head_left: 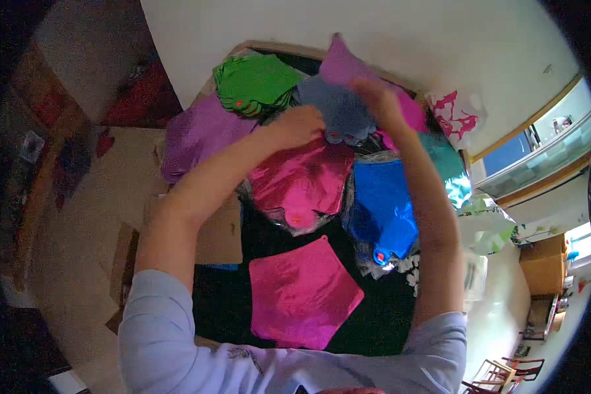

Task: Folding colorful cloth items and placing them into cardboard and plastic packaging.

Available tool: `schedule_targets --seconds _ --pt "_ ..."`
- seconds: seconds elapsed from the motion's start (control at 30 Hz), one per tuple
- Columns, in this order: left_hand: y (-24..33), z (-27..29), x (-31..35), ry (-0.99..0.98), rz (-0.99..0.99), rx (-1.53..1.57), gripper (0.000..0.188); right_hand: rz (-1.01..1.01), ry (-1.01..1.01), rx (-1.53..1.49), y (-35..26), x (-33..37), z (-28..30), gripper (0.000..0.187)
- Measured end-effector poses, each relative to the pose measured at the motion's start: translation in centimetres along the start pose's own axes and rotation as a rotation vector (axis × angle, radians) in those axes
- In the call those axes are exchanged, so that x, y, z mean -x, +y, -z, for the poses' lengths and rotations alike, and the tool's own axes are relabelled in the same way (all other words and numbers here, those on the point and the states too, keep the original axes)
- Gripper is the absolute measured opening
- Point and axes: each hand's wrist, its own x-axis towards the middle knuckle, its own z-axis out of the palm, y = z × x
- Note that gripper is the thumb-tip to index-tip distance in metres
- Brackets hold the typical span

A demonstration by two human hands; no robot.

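Foil-like purple sheet (343,65) was held raised over the far stacks, pinched in the right hand (381,98); the left hand (300,125) gripped the grey-blue stack (338,111). Slick sheets could likely slide, toppling the pink stack (302,177) off the black surface (381,315).

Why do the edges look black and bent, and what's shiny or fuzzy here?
Head view: fisheye lens bends the wall lines and blackens the corners; glare streaks the blue foil stack and the pink foil sheet; both hands, left hand and right hand, look motion-blurred.
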Motion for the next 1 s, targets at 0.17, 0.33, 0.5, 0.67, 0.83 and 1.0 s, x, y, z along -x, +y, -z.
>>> schedule_targets --seconds 0.17,0.33,0.5,0.67,0.83,1.0 --pt "0.6 -2.6 -1.1 -0.039 0.015 0.004 0.016 -0.049 -0.221 0.106 -0.8 4.5 -5.7 0.030" --pt "1.4 -3.4 -3.1 -0.181 0.195 -0.001 0.015 -0.143 -0.211 0.078 1.2 6.1 -6.3 0.028" --pt "0.6 -4.1 -2.8 -0.166 0.052 0.008 0.011 -0.162 -0.189 -0.020 0.8 6.0 -6.5 0.031" --pt "0.2 -4.8 -3.4 -0.028 0.248 0.073 0.008 -0.091 -0.132 0.002 0.5 5.9 -6.3 0.029" --pt "-0.7 -3.5 -3.8 -0.022 0.412 0.273 0.009 -0.147 -0.222 0.080 0.9 5.6 -6.6 0.030" --pt "-1.6 -2.6 -4.0 -0.182 0.480 0.346 0.012 -0.124 -0.157 0.038 0.4 5.5 -6.1 0.016"
